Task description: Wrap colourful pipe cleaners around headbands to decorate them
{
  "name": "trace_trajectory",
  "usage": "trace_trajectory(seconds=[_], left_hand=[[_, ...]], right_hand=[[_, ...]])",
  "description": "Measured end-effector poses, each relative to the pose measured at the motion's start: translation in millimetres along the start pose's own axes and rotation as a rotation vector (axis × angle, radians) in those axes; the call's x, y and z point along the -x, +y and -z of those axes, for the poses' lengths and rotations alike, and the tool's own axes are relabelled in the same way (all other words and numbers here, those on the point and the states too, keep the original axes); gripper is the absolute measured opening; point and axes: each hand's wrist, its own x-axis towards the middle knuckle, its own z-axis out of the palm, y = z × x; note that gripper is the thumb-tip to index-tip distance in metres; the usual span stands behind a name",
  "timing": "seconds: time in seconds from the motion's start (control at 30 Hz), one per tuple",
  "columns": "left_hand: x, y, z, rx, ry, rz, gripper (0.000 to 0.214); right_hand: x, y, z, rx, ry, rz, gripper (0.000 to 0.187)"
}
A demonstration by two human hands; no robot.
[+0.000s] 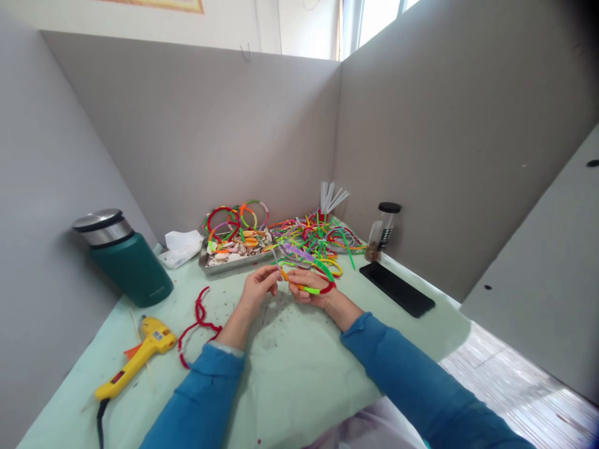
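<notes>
My right hand (309, 288) is closed around a ring wrapped in pipe cleaners (322, 267), with purple, green, red and orange sections. A bare pale strip (276, 255) sticks up at the ring's orange end. Beside that end, my left hand (262, 288) has its fingers pinched together; what lies between them is too small to make out. Both hands are just above the table, in front of a metal tray (234, 265) of shell-like pieces. Near my left wrist lies a twisted red pipe cleaner (200, 315).
A yellow glue gun (135, 358) and a green flask (133, 268) are at the left. Finished-looking rings (224, 218) rest on the tray, beside a heap of pipe cleaners (318, 237). Right of these stand a lidded jar (384, 231) and a black phone (397, 289). Grey partitions (210, 125) enclose the table.
</notes>
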Motion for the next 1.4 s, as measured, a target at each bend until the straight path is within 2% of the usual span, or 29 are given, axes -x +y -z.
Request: trace_trajectory(seconds=[0.27,0.47,0.87,1.2,1.4], left_hand=[[3.8,5.1,-0.7,0.143,-0.101,0.07,0.035],[3.0,2.4,0.4,0.137,-0.09,0.081,0.03],[5.8,6.1,-0.8,0.172,-0.198,0.117,0.026],[5.5,5.2,-1.2,0.175,-0.163,0.098,0.022],[3.4,3.2,0.0,0.128,-0.111,0.069,0.024]], right_hand=[[3.5,-2.5,-0.6,0.032,-0.082,0.015,0.021],[4.7,-1.6,1.7,0.059,-0.099,-0.038,0.025],[7.2,0.4,5.6,0.064,-0.123,-0.086,0.031],[7.1,1.3,4.2,0.057,-0.128,-0.049,0.027],[8.8,-5.4,-3.7,0.074,-0.136,-0.034,0.024]])
